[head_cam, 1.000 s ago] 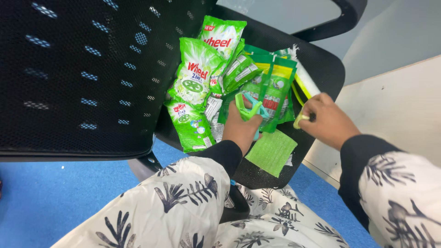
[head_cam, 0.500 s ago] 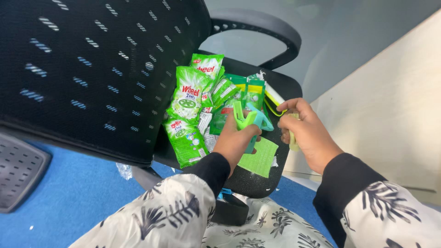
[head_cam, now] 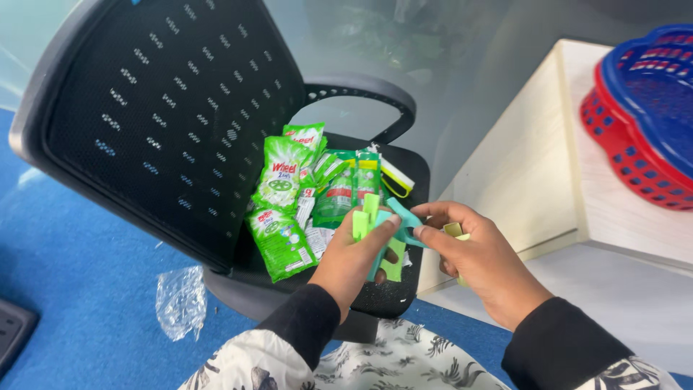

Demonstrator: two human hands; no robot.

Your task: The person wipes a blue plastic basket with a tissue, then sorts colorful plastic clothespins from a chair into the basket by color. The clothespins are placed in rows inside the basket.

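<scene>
Your left hand point(head_cam: 355, 254) is closed around a light green clip point(head_cam: 364, 220) and a teal clip point(head_cam: 401, 224), lifted just above the front of the black chair seat point(head_cam: 415, 180); your right hand point(head_cam: 482, 261) pinches the teal clip's far end and curls over a pale yellow piece point(head_cam: 453, 230). Green sachets point(head_cam: 283, 189) lie piled on the seat behind. The step in hand appears to be sorting clips held together; the next move likely calls for separating one cleanly. Compared with half a second ago, both hands have risen off the seat, and stacked blue and red baskets point(head_cam: 639, 108) on the white table point(head_cam: 534, 166) have entered view.
</scene>
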